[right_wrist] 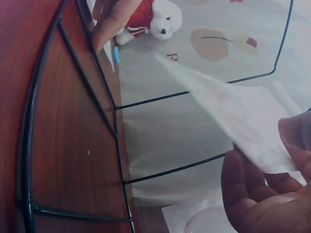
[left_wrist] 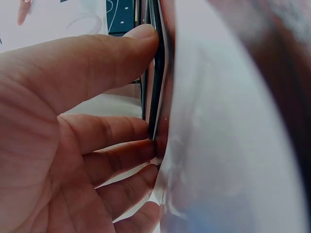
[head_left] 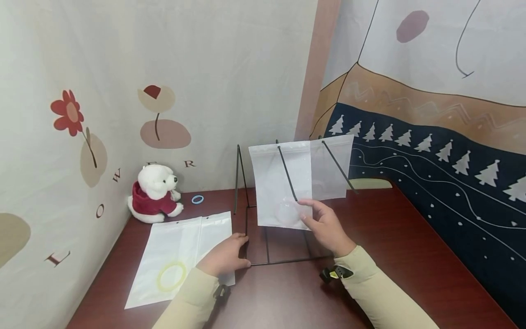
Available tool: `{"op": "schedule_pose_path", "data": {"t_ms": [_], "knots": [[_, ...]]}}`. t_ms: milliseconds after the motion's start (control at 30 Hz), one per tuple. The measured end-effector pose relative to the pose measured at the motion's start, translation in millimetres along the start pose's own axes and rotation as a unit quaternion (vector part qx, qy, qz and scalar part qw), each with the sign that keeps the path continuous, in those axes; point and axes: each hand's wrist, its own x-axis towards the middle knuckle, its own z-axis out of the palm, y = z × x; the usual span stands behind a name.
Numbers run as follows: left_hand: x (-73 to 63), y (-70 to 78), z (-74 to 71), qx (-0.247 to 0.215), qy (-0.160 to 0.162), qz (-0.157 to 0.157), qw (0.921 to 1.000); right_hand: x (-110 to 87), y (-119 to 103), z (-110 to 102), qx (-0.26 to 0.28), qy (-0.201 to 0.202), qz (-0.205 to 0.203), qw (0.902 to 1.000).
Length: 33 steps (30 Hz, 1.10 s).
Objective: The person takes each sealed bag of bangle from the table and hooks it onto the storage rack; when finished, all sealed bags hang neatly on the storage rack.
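Observation:
A black wire rack with slanting prongs stands on the table. A white zip bag hangs by its top hole from the middle prong, with a pale round thing showing faintly low in it. My right hand pinches that bag's lower right corner between thumb and fingers. Behind it, a second white bag hangs on the right prong. My left hand rests at the rack's front left corner, its fingertips touching the base wire. Beside it lie two overlapping white bags, a yellow ring showing in one.
A white plush bear in a red top sits at the table's back left, with a small blue ring to its right. Printed cloths stand behind the table. The rack's left prong holds no bag.

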Motion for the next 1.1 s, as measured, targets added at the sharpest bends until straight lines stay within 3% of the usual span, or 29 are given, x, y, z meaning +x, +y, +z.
{"op": "schedule_pose_path", "data": {"t_ms": [600,867,1000,1100], "knots": [[-0.6,-0.2,0.3,0.001,0.007,0.005,1.0,3.2,12.7,-3.5,0.038,-0.033,0.029,0.9983],[-1.0,0.6,0.4,-0.002,0.006,-0.001,1.0,5.0,21.5,-11.0,0.01,-0.035,0.051,0.998],[-0.8,0.1,0.8,-0.001,0.006,-0.002,1.0,6.7,25.9,-22.1,-0.009,-0.066,0.059,0.996],[-0.2,-1.0,0.4,-0.001,0.005,0.0,1.0,8.9,32.0,-34.9,-0.052,-0.095,0.05,0.9929]]}}
